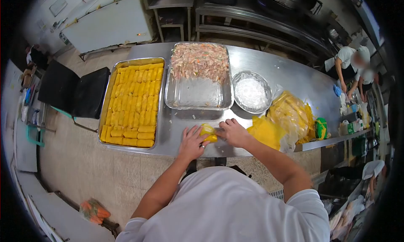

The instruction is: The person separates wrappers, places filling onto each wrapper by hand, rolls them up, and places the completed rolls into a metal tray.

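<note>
On the near edge of the steel table, my left hand [192,142] curls its fingers over a partly rolled yellow spring roll [208,133]. My right hand [234,133] sits at the roll's right end, fingers bent in a pinch; a small greyish thing shows at its fingertips, too unclear to name. To its right lies a stack of yellow wrapper sheets [266,132]. Beyond both hands stands a metal pan of chopped pinkish filling [199,61], its near half bare metal. A tray of finished yellow rolls [134,101] lies at the left in tight rows.
A round metal bowl [252,92] stands right of the pan. Past the wrappers are a plastic bag of yellow sheets [288,113] and a green packet [321,128]. A black chair [73,88] stands left of the table. Other people work at the right [351,63].
</note>
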Demonstrator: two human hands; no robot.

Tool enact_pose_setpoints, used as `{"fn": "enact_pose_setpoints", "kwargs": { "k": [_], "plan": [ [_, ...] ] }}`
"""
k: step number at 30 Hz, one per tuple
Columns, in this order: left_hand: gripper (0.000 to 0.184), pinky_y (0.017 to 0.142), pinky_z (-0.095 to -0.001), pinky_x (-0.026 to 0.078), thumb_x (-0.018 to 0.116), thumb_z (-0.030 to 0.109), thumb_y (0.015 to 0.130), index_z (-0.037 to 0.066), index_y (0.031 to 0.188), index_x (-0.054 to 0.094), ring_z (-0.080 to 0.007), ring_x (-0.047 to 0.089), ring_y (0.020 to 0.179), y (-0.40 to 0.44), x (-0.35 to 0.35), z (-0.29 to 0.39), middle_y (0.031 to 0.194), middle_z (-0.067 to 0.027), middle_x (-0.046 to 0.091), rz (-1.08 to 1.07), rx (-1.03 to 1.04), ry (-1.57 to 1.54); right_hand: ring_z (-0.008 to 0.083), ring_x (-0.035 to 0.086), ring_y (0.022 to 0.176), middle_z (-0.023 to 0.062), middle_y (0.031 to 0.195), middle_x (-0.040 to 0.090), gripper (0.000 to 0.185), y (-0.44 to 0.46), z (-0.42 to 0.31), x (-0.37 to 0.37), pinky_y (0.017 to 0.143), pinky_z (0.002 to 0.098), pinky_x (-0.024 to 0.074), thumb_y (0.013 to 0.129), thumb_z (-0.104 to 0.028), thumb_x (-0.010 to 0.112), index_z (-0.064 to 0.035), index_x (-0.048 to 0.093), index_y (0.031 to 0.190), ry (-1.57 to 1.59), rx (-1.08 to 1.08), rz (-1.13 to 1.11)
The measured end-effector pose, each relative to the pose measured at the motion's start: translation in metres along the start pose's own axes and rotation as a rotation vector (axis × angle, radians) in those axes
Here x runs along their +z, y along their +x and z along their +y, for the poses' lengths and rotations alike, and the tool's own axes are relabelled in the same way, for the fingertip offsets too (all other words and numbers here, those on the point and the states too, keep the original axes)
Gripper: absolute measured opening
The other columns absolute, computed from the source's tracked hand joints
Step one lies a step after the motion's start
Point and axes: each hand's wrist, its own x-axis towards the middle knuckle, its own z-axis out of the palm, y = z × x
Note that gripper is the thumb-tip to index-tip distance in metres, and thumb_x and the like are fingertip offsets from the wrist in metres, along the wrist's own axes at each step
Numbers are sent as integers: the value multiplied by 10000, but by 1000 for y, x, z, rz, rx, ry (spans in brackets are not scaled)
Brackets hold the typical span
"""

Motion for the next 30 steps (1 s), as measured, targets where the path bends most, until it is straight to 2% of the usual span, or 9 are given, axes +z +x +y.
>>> {"fn": "enact_pose_setpoints", "kwargs": {
  "k": [4,6,10,15,19,22,25,30],
  "plan": [
    [365,1249,-646,238,715,396,976,190,1269,788,-367,463,1484,-1,5,-2,1541,-140,604,8,-7,-18,311,565,1183,107,1195,609,298,-8,-9,9,1022,460,461,892,-207,665,-137,801,1149,120,72,114],
    [366,1240,-650,243,725,388,966,189,1266,789,-375,460,1481,0,6,-4,1553,-147,589,-9,-6,-34,344,600,1123,135,1137,634,275,-9,-29,8,988,469,486,850,-154,693,-75,767,1103,323,174,224],
    [368,1224,-637,264,739,377,943,147,1226,795,-394,485,1429,3,5,-3,1514,-162,591,52,37,-40,370,620,1090,153,1125,646,350,-3,-60,39,954,475,519,804,-104,751,-41,697,1144,427,218,412],
    [385,1156,-577,346,790,277,888,77,1213,733,-389,553,1248,8,-6,2,1287,-149,631,47,85,-112,348,616,1123,140,1139,641,318,0,-66,43,960,466,529,829,-120,760,-39,661,1121,381,247,501],
    [421,1104,-545,388,826,226,848,61,1209,687,-378,582,1145,8,-2,-9,1166,-132,649,3,138,-124,334,613,1134,129,1157,643,323,3,-61,48,958,457,528,841,-148,751,-44,662,1134,369,237,369],
    [404,1093,-539,394,830,230,845,60,1184,692,-375,594,1133,8,-2,-12,1152,-129,669,-3,174,-154,329,615,1135,126,1166,646,338,2,-60,46,961,456,525,843,-165,746,-50,665,1150,340,222,323],
    [383,1087,-530,401,821,238,860,79,1188,702,-373,598,1130,8,-8,-9,1162,-124,681,-44,110,-212,330,618,1139,128,1161,647,340,-2,-59,42,971,456,521,846,-169,743,-55,669,1157,338,191,332],
    [354,1054,-513,426,819,268,884,95,1179,724,-354,605,1125,1,-12,-7,1157,-109,683,16,153,-143,336,621,1136,131,1144,650,346,-2,-60,47,987,458,516,845,-164,754,-60,672,1165,373,184,320]
  ]
}}
